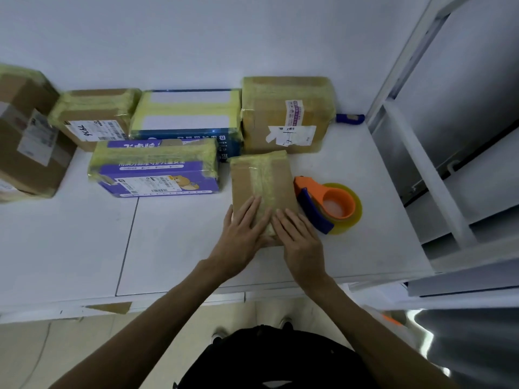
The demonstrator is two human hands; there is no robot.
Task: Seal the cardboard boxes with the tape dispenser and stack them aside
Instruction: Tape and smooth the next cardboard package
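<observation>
The small box (261, 182) lies flat on the white table (84, 242) right under my two hands. My left hand (243, 234) and right hand (302, 242) both lie spread on its near end, fingers straight and pressing down, one on each side of the single strip of yellowish tape (265, 178) that runs along the middle of its top. Neither hand grips anything.

Just beside my right hand, touching the box's right edge, sits the one tape dispenser (325, 204), orange and blue with a roll on it.

Beyond my fingertips are five more taped boxes. A purple box (154, 169) lies to the left of my left hand. Behind it, along the wall, stand a blue box (185, 113), a labelled brown box (92, 119) and a bigger brown box (283, 113). The fifth, a large brown box (25, 136), is far off to the left.
</observation>
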